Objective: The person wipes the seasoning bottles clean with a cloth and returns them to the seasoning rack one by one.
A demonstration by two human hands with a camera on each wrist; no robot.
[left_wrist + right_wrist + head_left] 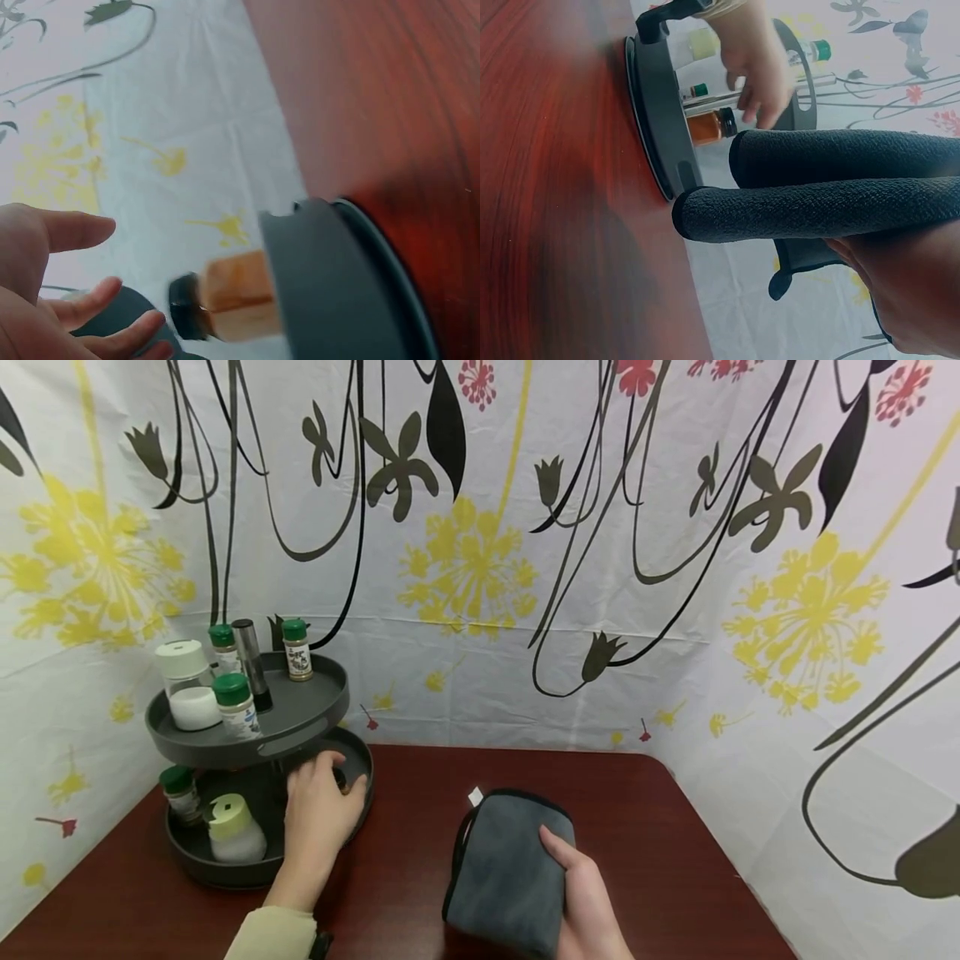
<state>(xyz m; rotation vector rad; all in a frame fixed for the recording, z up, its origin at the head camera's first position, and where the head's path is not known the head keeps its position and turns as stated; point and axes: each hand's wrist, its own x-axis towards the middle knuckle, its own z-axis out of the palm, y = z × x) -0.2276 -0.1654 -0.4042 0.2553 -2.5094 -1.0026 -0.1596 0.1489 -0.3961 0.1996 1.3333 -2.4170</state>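
Observation:
My right hand grips a folded grey cloth with black edging and a small white tag, held over the table with the thumb on its face. My left hand reaches between the two tiers of a dark grey round rack, fingers spread. Just beyond those fingertips, on the lower tier, stands a jar of orange-brown contents with a black cap. A gap shows between fingers and cap in the left wrist view. In the head view the hand hides most of that jar.
On the upper tier stand green-capped spice bottles, a white-lidded jar and a slim silver-and-black cylinder. The lower tier also bears a yellow-lidded container and a green-capped bottle. A patterned curtain hangs behind the dark red table.

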